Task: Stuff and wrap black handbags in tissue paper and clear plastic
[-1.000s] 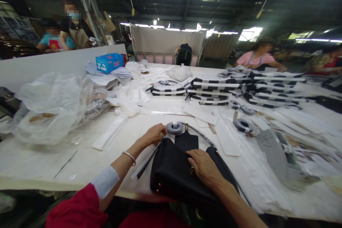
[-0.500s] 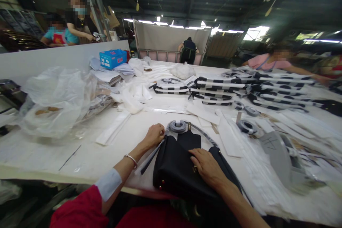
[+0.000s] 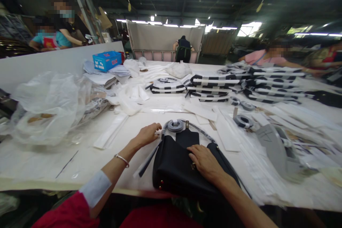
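Observation:
A black handbag (image 3: pixel 171 164) lies at the table's near edge, its flap (image 3: pixel 187 138) folded out at the far side. My right hand (image 3: pixel 203 160) rests on top of it, fingers spread over the metal clasp. Beside the bag's far left corner is my left hand (image 3: pixel 149 134), its fingers bent together near the wrapped strap; what they pinch, if anything, is too small to name. A coiled, wrapped strap (image 3: pixel 175 125) lies just beyond the bag. A dark strip (image 3: pixel 148 164) in clear film sticks out at the bag's left side.
Crumpled clear plastic (image 3: pixel 50 107) covers the left of the white table (image 3: pixel 88 164). A blue box (image 3: pixel 107 61) sits on papers behind it. Stacked wrapped bags (image 3: pixel 213 87) stand at the back right, with a grey piece (image 3: pixel 275 149) and white strips nearer. Several people work beyond.
My left hand has drawn slightly left, away from the bag's corner. My right hand remains on the bag. The whole view has shifted a little.

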The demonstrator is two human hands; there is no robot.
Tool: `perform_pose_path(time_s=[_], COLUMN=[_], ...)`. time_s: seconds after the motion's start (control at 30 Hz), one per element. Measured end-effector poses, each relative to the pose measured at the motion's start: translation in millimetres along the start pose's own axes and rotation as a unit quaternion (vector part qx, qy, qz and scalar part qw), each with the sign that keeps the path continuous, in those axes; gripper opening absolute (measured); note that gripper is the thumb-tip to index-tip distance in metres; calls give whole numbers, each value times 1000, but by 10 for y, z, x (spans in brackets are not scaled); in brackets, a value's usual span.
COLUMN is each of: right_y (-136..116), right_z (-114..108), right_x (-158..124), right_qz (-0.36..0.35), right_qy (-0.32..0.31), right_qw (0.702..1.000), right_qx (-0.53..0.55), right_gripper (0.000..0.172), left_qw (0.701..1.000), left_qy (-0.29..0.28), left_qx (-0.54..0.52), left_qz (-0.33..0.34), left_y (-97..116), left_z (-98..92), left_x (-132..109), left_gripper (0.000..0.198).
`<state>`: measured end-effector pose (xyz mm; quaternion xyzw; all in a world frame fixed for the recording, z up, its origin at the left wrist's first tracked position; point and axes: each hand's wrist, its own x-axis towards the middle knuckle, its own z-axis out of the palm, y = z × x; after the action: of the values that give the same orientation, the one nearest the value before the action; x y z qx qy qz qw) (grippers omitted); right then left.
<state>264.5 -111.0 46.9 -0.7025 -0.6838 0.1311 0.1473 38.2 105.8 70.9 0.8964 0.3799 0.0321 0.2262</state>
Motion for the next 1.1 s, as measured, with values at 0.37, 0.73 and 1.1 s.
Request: perform_pose_path(time_s=[0.37,0.73,1.1], right_y=[-27,5,-49], right_z=[-85,-45,-90], right_x=[89,66,69], right_qz=[5,-4,12], right_qy=[-10,14,21], right_qw=[1000,1000,999], right_qx=[-13,-12,-21], right_gripper=[35,33,32], left_qw=[998,999,986], left_qy=[-6,13,24], left_qx=[-17,29,164], left_qz=[56,16,23], left_y=[147,2,-3], left_z=[58,166,-132], left_x=[97,-106,-69], left_gripper=[31,52,49])
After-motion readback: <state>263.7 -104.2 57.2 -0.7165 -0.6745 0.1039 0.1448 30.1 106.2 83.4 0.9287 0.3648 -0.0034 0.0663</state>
